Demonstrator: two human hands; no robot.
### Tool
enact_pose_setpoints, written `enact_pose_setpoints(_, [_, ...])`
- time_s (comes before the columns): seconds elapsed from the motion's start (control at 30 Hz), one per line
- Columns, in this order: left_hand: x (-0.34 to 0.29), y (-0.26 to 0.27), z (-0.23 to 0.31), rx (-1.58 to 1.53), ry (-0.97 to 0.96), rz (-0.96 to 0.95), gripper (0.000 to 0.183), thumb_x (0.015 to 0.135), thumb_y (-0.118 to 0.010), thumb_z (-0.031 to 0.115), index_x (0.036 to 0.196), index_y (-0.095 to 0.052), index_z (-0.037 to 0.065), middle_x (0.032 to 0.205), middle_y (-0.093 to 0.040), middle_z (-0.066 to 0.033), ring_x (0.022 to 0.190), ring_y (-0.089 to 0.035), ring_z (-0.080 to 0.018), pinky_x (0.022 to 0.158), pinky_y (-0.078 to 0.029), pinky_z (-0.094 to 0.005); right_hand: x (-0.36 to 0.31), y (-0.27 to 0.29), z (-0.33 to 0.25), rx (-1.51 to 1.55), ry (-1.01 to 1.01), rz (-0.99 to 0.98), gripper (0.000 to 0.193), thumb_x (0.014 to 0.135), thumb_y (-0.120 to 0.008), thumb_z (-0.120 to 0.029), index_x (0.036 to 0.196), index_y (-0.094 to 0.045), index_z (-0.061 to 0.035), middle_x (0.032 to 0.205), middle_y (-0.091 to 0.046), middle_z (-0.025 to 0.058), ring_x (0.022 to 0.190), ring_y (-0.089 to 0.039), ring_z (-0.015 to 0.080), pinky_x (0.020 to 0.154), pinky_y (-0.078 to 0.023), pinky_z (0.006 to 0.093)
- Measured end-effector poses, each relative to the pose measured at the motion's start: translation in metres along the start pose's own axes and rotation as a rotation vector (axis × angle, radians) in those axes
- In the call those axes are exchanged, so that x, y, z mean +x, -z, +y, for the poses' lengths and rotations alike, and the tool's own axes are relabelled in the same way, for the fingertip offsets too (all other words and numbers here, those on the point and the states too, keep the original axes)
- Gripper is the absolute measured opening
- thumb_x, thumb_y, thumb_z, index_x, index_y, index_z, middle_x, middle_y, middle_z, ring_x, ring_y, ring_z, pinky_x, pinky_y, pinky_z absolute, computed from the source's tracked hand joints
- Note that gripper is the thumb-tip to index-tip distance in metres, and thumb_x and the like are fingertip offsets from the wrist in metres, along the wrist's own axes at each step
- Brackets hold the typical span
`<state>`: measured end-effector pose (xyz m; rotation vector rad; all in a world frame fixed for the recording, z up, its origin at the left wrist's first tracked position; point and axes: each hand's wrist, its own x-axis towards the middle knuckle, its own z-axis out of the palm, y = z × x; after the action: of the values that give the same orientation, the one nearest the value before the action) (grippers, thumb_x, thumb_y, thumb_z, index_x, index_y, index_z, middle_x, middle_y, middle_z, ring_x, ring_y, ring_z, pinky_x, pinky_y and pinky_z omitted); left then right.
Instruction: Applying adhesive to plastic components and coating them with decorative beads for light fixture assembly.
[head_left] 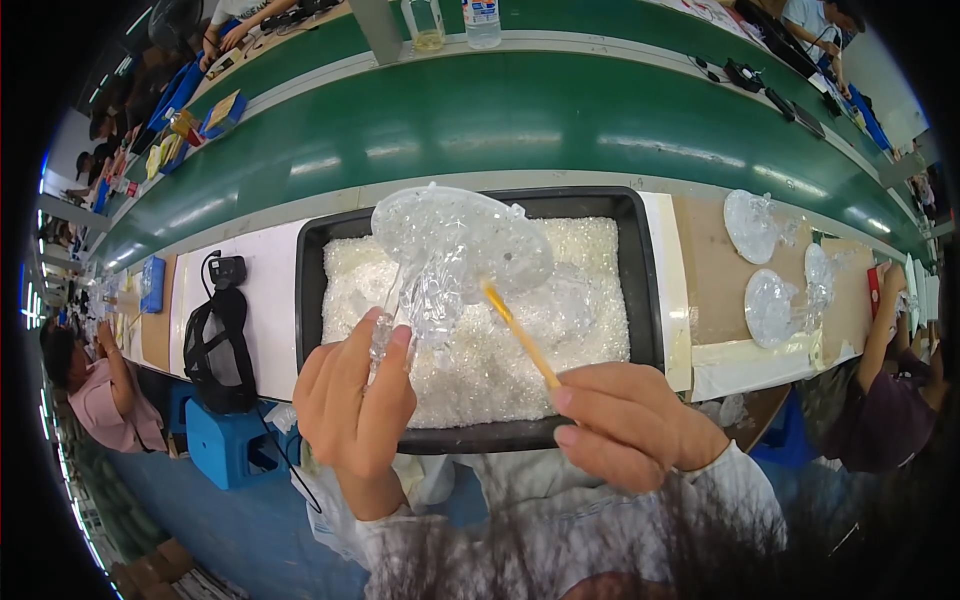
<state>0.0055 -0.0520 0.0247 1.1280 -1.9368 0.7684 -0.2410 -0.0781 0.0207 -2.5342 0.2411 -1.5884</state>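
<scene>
Brush [524,342] at clear disc [470,238].
Left hand [357,405] clamped on disc's stem [392,292]; right hand [635,422] pinches brush, bristles [491,292] pointing up-left.

SURROUNDINGS OF THE WORKSTATION: ITEMS NOTED

At 12 o'clock, a green bench surface [560,112] runs across; beyond it stand a clear bottle [482,32] and, just beside it, a transparent vessel [424,20] with yellowish contents at the bottom. At 10 o'clock, a blue box [222,116] is observed. At 9 o'clock lies a black strap harness [218,350], a boxy black device [228,270] at its upper end. A blue stool [225,440] stands at 8. Co-worker in dark purple [880,420]: seated between 3 and 4.
</scene>
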Motion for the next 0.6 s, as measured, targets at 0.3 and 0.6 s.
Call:
enact_pose_setpoints(0.3, [-0.0058, -0.0048, 0.0051, -0.006, 0.013, -0.021, 0.016, 0.076, -0.066, -0.01, 0.086, -0.07, 0.0, 0.081, -0.069, -0.0229, 0.056, -0.062, -0.0255, 0.048, -0.047, -0.0294, -0.0071, -0.0045, 0.0024, 0.009, 0.02, 0.031, 0.011, 0.078, -0.062, -0.002, 0.088, -0.062, 0.0022, 0.091, -0.066, 0.0188, 0.075, -0.067, 0.0289, 0.062, -0.061, 0.0336])
enact_pose_setpoints(0.6, [-0.0105, -0.0033, 0.0055, 0.012, 0.008, -0.024, 0.016, 0.077, -0.065, -0.01, 0.086, -0.07, 0.002, 0.08, -0.07, -0.0223, 0.058, -0.065, -0.0267, 0.05, -0.048, -0.0297, -0.0042, -0.0051, 0.0009, 0.024, 0.018, 0.021, 0.011, 0.077, -0.062, 0.0, 0.087, -0.059, 0.0031, 0.088, -0.065, 0.0182, 0.072, -0.067, 0.0279, 0.061, -0.06, 0.0326])
